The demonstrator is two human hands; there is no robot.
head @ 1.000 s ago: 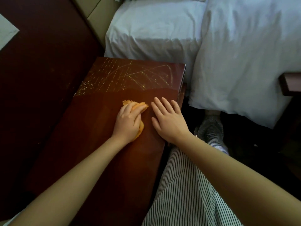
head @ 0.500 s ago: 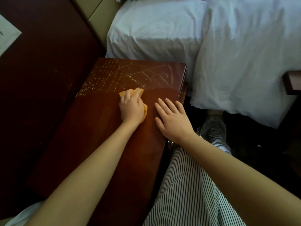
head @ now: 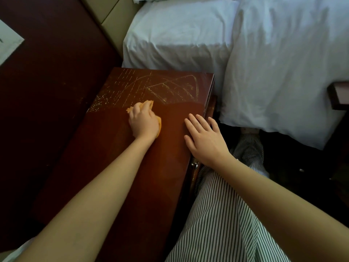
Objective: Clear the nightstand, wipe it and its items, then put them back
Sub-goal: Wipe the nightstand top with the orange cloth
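Observation:
The dark red-brown wooden nightstand (head: 117,167) fills the middle of the view, its top bare of items. Pale streaks and specks cover its far part near the bed. My left hand (head: 144,122) presses a small orange cloth (head: 149,104) onto the top, just below the streaked area; the cloth peeks out above and to the right of my fingers. My right hand (head: 204,138) lies flat with fingers spread on the nightstand's right edge, holding nothing.
A bed with white sheets (head: 179,35) and a white duvet (head: 283,63) stands beyond and right of the nightstand. A dark wooden panel (head: 47,82) runs along the left, with a white paper (head: 7,44) at its far left. My striped trousers (head: 226,224) are at the bottom right.
My left hand has slid the orange cloth away from me and leftward, up to the streaked area. My right hand has stayed flat at the right edge.

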